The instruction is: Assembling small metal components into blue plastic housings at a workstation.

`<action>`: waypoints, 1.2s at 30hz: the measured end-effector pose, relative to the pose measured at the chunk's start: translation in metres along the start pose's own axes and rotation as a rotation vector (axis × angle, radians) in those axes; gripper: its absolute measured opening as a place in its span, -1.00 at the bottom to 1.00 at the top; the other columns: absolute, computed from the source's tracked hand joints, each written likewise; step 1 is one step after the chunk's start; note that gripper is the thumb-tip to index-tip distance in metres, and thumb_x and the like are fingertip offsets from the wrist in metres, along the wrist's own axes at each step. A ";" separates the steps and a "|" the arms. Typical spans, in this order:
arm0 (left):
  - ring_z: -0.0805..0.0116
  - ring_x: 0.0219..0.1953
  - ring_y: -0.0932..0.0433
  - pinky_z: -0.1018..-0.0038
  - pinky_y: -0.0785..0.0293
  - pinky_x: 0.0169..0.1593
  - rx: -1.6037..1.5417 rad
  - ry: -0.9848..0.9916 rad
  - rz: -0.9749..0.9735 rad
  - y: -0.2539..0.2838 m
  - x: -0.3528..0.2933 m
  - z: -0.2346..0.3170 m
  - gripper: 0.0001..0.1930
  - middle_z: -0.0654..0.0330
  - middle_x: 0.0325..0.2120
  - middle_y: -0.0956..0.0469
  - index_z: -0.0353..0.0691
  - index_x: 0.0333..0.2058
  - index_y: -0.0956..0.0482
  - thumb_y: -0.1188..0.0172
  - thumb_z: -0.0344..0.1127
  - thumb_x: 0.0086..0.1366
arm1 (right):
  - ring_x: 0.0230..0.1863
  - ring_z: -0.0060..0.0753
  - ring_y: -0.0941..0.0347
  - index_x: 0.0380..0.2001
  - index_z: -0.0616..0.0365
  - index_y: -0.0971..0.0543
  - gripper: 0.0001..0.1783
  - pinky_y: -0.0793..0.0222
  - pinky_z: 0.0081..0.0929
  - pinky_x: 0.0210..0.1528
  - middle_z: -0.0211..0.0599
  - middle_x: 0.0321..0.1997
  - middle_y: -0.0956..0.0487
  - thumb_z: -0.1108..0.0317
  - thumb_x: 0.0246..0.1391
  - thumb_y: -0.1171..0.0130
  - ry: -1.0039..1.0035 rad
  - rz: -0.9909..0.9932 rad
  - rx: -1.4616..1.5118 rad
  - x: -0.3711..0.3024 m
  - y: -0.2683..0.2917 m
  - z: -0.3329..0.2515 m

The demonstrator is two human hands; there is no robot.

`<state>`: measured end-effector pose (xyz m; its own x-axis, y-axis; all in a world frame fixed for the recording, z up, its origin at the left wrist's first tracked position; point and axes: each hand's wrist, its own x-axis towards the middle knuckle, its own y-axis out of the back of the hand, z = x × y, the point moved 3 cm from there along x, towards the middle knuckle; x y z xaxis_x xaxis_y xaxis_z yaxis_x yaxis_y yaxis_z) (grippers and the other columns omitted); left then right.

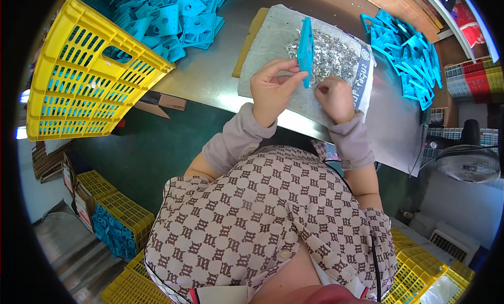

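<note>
My left hand [274, 87] pinches a flat blue plastic part [305, 49] between thumb and fingers, standing it on edge above the table. The part is seen nearly side-on, so its face is mostly hidden. Just to the right, my right hand [336, 98] is closed, its fingertips pressed together beside a heap of small silvery metal pieces [338, 54]. Whatever those fingertips may hold is too small or hidden to make out. The heap lies on a pale grey cloth [260, 67] with a dark printed band.
Blue parts [168, 20] pile up at the far left, behind a tilted yellow crate [79, 88]. More blue parts [407, 57] lie in a heap at the right. A fan [467, 163] stands right of the metal table [210, 75]. Yellow crates [123, 212] sit on the floor.
</note>
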<state>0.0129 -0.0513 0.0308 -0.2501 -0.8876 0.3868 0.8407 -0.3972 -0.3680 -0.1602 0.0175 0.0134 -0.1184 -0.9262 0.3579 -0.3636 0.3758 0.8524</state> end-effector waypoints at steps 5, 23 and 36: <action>0.38 -0.16 -0.61 0.46 -0.63 -0.09 -0.052 0.050 0.034 0.003 0.000 -0.002 -0.68 0.10 -0.25 -0.62 -0.41 -0.12 -0.62 -0.36 -0.68 0.12 | -0.49 -0.12 -0.59 -0.56 0.25 -0.68 -0.93 -0.51 -0.28 -0.35 -0.10 -0.50 -0.63 0.51 -0.24 -0.30 -0.228 -0.263 0.161 -0.011 0.028 0.029; 0.37 -0.16 -0.64 0.51 -0.71 -0.15 -0.048 0.038 -0.048 -0.011 -0.003 -0.008 -0.71 0.08 -0.15 -0.56 -0.43 -0.12 -0.62 -0.34 -0.68 0.14 | -0.34 0.04 -0.55 -0.55 0.27 -0.63 -0.93 -0.51 -0.14 -0.24 -0.09 -0.42 -0.58 0.49 -0.18 -0.24 -0.052 -0.153 -0.024 -0.023 0.022 0.025; 0.36 -0.16 -0.62 0.45 -0.65 -0.08 -0.105 0.085 -0.095 -0.022 -0.010 -0.006 -0.68 0.06 -0.22 -0.61 -0.39 -0.13 -0.64 -0.35 -0.71 0.10 | -0.49 -0.53 -0.42 -0.50 0.28 -0.60 -0.89 -0.33 -0.59 -0.41 -0.33 -0.46 -0.57 0.64 -0.17 -0.33 -0.051 0.167 0.540 -0.007 0.063 -0.013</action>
<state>-0.0063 -0.0349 0.0299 -0.3696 -0.8598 0.3524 0.7577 -0.4984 -0.4213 -0.1699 0.0484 0.0699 -0.2547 -0.8606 0.4410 -0.7553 0.4618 0.4650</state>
